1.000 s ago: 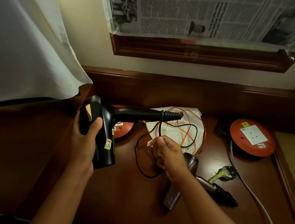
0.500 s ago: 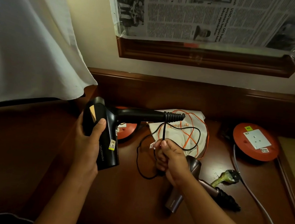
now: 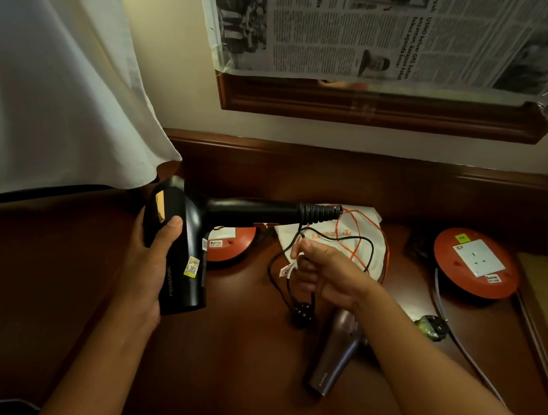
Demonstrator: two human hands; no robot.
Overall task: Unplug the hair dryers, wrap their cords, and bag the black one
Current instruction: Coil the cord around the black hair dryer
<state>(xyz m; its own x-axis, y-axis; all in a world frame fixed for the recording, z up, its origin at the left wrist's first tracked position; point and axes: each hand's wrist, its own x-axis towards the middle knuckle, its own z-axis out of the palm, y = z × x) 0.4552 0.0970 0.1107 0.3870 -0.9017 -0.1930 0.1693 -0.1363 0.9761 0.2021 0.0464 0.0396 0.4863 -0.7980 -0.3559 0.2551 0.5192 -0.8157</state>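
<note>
My left hand (image 3: 148,261) grips the barrel of the black hair dryer (image 3: 190,231), held above the desk with its handle pointing right. My right hand (image 3: 326,272) holds a bunch of the dryer's black cord (image 3: 278,276) in a fist. The black plug (image 3: 302,314) dangles below that fist. A brownish second hair dryer (image 3: 333,359) lies on the desk, partly under my right forearm. A white cloth bag (image 3: 366,232) with orange drawstrings lies behind my right hand.
Two orange socket reels sit on the dark wooden desk (image 3: 228,374): one (image 3: 476,263) at back right with a grey cable and a green-tagged plug (image 3: 430,328), one (image 3: 230,243) behind the black dryer. A white curtain (image 3: 57,77) hangs at left. A newspaper-covered frame is above.
My right hand has risen with the gathered cord, and the black plug now hangs in view below it. The camera has shifted slightly; the left hand still holds the dryer.
</note>
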